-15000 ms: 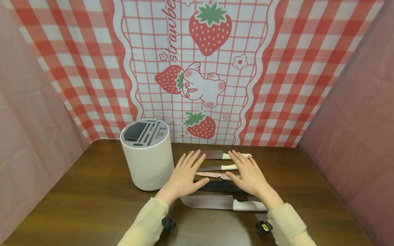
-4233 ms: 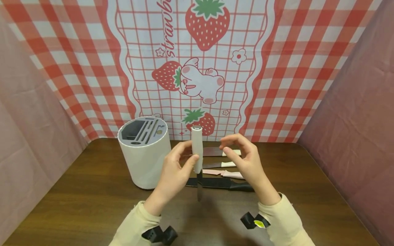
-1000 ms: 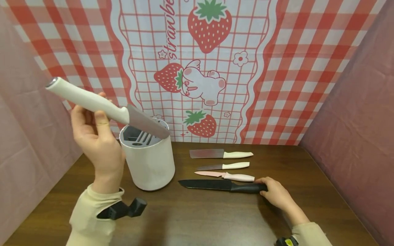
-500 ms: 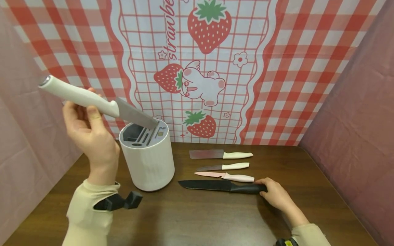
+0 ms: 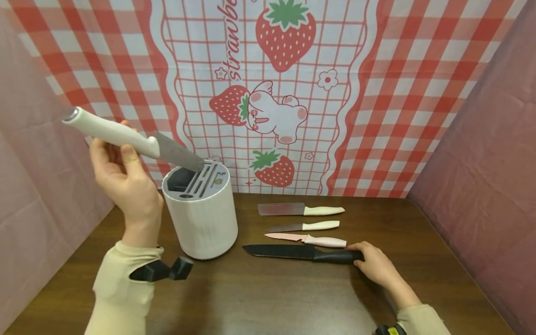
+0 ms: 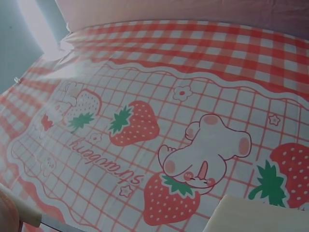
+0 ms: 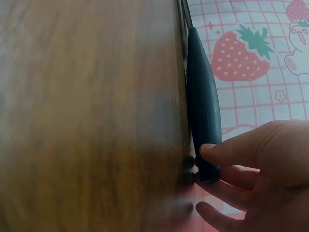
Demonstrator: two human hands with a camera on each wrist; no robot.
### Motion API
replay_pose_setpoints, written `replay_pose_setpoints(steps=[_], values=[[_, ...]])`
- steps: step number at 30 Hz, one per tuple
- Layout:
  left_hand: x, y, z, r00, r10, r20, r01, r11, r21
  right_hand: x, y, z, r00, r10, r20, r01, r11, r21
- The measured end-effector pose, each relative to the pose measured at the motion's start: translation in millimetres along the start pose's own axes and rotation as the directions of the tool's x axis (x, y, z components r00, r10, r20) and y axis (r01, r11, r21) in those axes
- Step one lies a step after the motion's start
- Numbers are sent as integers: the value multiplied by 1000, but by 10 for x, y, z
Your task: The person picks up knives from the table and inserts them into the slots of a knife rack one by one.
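Note:
My left hand point(image 5: 127, 184) grips the white handle of a large kitchen knife point(image 5: 113, 132), raised above the table at the left. Its blade slants down to the right, the tip right at the slotted top of a white round knife block point(image 5: 203, 223). At the right, my right hand point(image 5: 377, 265) pinches the end of the black handle of a black knife point(image 5: 284, 251), which lies flat on the table. In the right wrist view, thumb and fingers hold the butt of that black handle point(image 7: 205, 106). The left wrist view catches only a bit of the white handle point(image 6: 24, 210).
Behind the black knife lie a pink knife point(image 5: 324, 241), a small white-handled knife point(image 5: 320, 225) and a white-handled cleaver point(image 5: 282, 209), all with handles to the right. A strawberry-print checked cloth point(image 5: 276, 107) hangs behind the wooden table point(image 5: 268, 298).
Over the last second my left hand has shifted the raised knife slightly left, bringing its tip from the block's right rim to the back of the slots. My right hand stays on the black handle.

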State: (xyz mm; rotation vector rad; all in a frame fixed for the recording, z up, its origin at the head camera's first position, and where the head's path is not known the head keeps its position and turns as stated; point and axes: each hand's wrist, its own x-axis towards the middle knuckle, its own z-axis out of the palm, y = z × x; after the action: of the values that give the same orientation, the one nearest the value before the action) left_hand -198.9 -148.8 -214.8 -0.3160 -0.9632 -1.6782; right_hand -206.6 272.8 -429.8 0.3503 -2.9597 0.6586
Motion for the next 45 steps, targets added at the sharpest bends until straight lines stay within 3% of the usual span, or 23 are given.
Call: replay_pose_setpoints(steps=[11,18,23,32,36,42,45], values=[[-35,29,26,1000,-4,7,4,999,36,-2,11,-6,1000,0,-7,0,1000,8],[-75,26,13,999,12,50,-17,993,114,-4,10,-9,1000,-7,-1,7,1000,1],[-73,-33,8,995,8,96,-20,993,116,5,21,-14,1000,-12,2,12,1000,3],[-14,-224,-36,988,-100,122,92,994,64,27,74,3,999,-34,-10,34,999,13],[22,-296,-74,980,-155,123,143,984,108,34,80,4,1000,-27,-6,27,1000,12],[50,-414,-95,969,-190,157,150,961,233,23,103,-13,999,-47,-2,47,999,27],[59,-468,-102,962,-219,162,174,952,251,15,115,-24,998,-65,1,64,997,39]])
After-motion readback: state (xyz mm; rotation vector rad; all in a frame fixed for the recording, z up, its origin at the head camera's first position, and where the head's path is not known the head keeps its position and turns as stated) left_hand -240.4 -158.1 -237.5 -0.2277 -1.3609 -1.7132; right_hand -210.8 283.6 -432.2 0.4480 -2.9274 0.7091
